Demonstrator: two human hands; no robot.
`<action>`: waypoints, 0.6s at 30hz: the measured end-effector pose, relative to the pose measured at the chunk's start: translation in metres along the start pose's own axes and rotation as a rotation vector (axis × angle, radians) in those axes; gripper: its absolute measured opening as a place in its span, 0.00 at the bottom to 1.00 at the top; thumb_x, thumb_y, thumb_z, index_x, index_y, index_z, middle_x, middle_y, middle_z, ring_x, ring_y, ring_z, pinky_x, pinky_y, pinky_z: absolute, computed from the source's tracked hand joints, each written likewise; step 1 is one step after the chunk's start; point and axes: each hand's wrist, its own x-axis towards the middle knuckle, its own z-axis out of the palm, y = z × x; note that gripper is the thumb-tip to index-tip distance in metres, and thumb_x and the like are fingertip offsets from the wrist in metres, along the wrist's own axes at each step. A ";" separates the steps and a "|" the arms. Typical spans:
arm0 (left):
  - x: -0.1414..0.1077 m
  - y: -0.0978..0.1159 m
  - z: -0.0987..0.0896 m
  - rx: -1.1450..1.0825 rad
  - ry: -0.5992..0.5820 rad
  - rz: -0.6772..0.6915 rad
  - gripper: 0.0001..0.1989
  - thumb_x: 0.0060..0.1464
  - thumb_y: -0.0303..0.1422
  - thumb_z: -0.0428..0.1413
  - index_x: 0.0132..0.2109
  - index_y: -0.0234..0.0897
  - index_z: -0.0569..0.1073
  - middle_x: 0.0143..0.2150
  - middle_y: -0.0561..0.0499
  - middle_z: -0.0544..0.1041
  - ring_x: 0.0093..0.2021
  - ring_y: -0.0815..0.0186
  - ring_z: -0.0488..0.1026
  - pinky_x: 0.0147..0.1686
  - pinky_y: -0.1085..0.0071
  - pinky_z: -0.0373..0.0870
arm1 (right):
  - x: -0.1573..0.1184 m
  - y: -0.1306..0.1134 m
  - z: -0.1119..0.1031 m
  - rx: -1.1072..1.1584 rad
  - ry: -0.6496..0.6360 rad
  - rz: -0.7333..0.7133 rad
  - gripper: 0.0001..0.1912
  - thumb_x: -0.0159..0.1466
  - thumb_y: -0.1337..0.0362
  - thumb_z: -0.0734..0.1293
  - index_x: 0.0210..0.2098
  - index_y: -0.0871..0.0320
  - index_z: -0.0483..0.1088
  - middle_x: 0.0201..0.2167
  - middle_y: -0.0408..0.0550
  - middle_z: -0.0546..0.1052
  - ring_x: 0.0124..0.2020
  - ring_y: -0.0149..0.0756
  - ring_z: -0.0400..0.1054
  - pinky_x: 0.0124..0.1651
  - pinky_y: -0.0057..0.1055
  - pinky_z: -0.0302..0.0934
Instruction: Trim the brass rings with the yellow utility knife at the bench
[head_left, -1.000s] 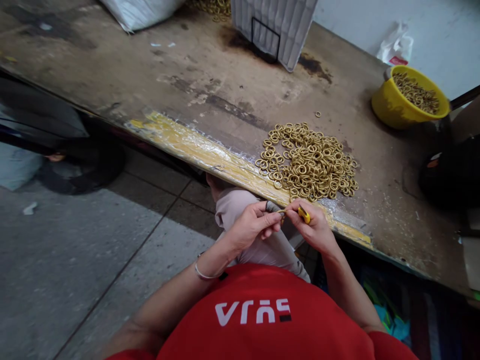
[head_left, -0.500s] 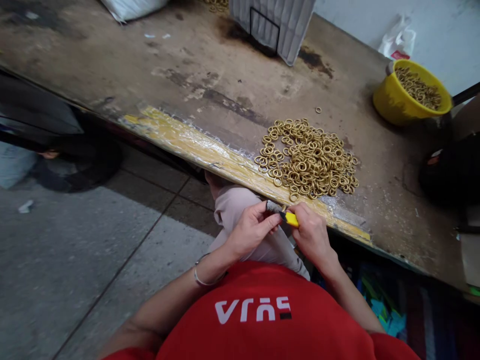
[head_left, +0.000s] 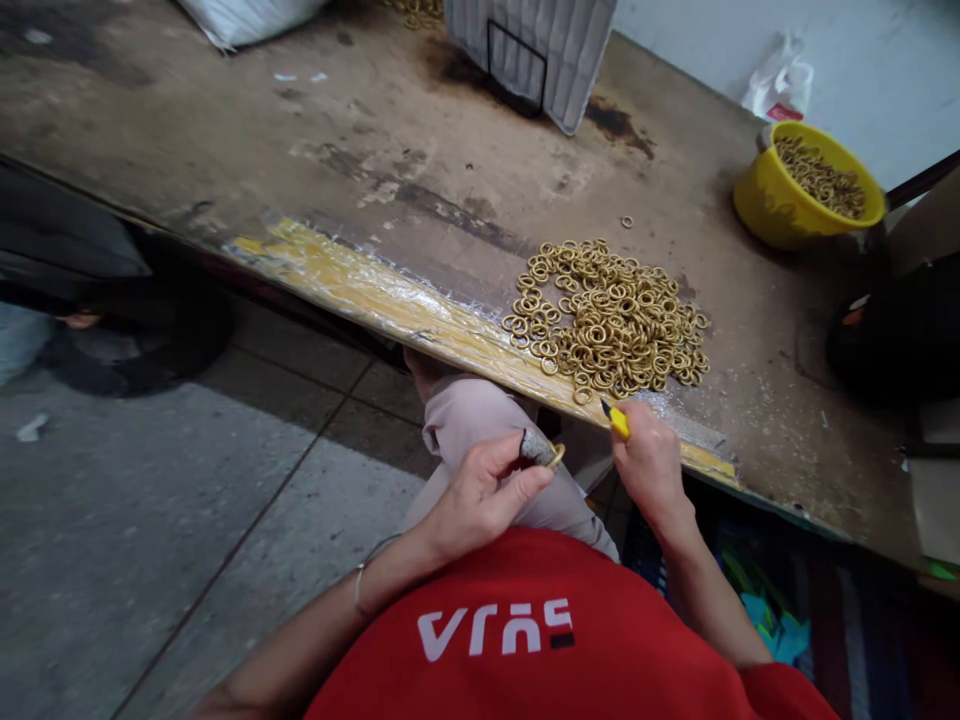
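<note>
Over my lap, my left hand pinches a brass-coloured ring between the thumb and a forefinger wrapped in grey tape or cloth. My right hand is closed around a yellow utility knife, its dark blade end pointing up and left toward the table edge. Just beyond the knife, a pile of similar rings lies on the worktable, close to the taped edge. One loose ring sits apart behind the pile.
A yellow bucket full of rings stands at the back right. A grey ribbed crate and a white sack are at the back. Shiny yellow tape covers the front edge. A plastic bag lies by the wall.
My hands have moved apart. The right went up and right with the knife, toward the table edge; the left came down slightly, and the ring in it now shows. The view shifted a little.
</note>
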 end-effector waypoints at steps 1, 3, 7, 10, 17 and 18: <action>0.001 -0.002 0.000 -0.039 0.004 -0.003 0.08 0.62 0.33 0.55 0.36 0.34 0.71 0.30 0.53 0.69 0.31 0.69 0.65 0.33 0.73 0.64 | -0.001 -0.003 -0.001 0.176 -0.046 -0.046 0.09 0.68 0.67 0.61 0.36 0.59 0.74 0.32 0.51 0.77 0.33 0.38 0.69 0.36 0.32 0.59; 0.004 -0.009 0.002 -0.106 0.015 -0.034 0.09 0.62 0.35 0.55 0.37 0.33 0.72 0.31 0.52 0.70 0.31 0.68 0.66 0.33 0.72 0.65 | -0.004 -0.012 0.000 0.567 -0.207 -0.081 0.13 0.70 0.57 0.63 0.36 0.57 0.74 0.28 0.46 0.75 0.28 0.33 0.66 0.33 0.30 0.59; 0.008 -0.021 0.005 -0.158 0.030 -0.066 0.10 0.62 0.37 0.57 0.37 0.33 0.73 0.32 0.52 0.71 0.32 0.68 0.68 0.34 0.71 0.67 | -0.014 -0.028 0.011 1.111 -0.451 0.148 0.19 0.66 0.47 0.67 0.41 0.57 0.74 0.17 0.35 0.65 0.17 0.27 0.54 0.21 0.25 0.51; 0.006 -0.023 0.006 -0.153 0.004 -0.105 0.09 0.60 0.36 0.59 0.38 0.33 0.73 0.34 0.50 0.75 0.35 0.66 0.71 0.37 0.71 0.69 | -0.015 -0.028 0.013 1.226 -0.410 0.270 0.18 0.62 0.48 0.71 0.41 0.56 0.74 0.17 0.35 0.65 0.16 0.26 0.53 0.20 0.25 0.50; 0.011 -0.028 0.007 -0.106 0.170 -0.171 0.14 0.58 0.36 0.61 0.48 0.34 0.73 0.41 0.47 0.78 0.37 0.66 0.74 0.38 0.71 0.72 | -0.012 -0.019 -0.002 0.919 -0.136 -0.002 0.04 0.62 0.61 0.71 0.33 0.54 0.77 0.29 0.43 0.77 0.30 0.32 0.68 0.34 0.29 0.61; 0.013 -0.027 0.007 -0.114 0.176 -0.173 0.12 0.58 0.36 0.60 0.45 0.34 0.74 0.37 0.49 0.78 0.34 0.67 0.73 0.35 0.72 0.70 | -0.012 -0.019 -0.002 0.895 -0.131 -0.029 0.04 0.62 0.62 0.70 0.33 0.54 0.77 0.29 0.43 0.77 0.31 0.33 0.69 0.35 0.30 0.62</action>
